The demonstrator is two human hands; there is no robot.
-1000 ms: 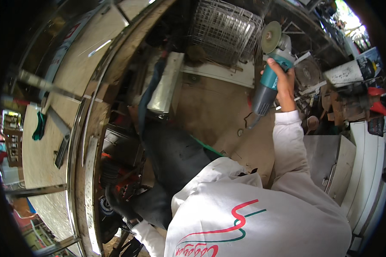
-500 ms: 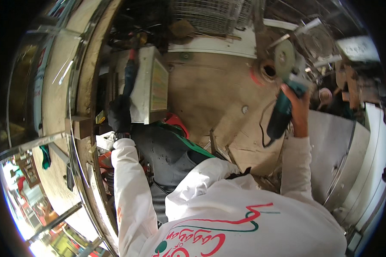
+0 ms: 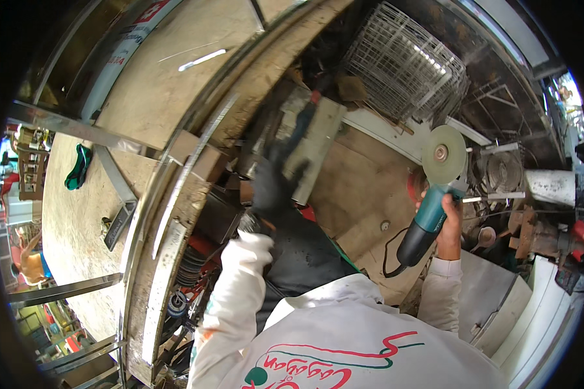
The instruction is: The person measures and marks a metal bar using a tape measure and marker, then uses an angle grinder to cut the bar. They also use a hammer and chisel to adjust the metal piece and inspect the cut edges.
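My right hand (image 3: 449, 223), bare, is wrapped round the teal and black body of an angle grinder (image 3: 423, 233). Its pale round disc (image 3: 453, 170) points up, and a black cord loops from the lower end. My left hand (image 3: 271, 188), in a black glove, has its fingers apart beside a pale metal box (image 3: 323, 144). A long dark tool with a red band (image 3: 303, 118) lies along the box, just beyond the gloved fingers. Whether the fingers touch it is hard to see. Dark cloth (image 3: 305, 253) covers my lap below the left hand.
A wooden bench top (image 3: 78, 220) runs along the left, bearing a green strap (image 3: 78, 167) and a metal square (image 3: 115, 214). Wire racks (image 3: 405, 61) stand at the back. Metal parts and a fan-like guard (image 3: 503, 170) crowd the right. Another person (image 3: 32, 262) is far left.
The view has turned, so the bench fills more of the left. My left glove has opened its fingers away from the long tool. The grinder stays in my right hand, its disc now facing me.
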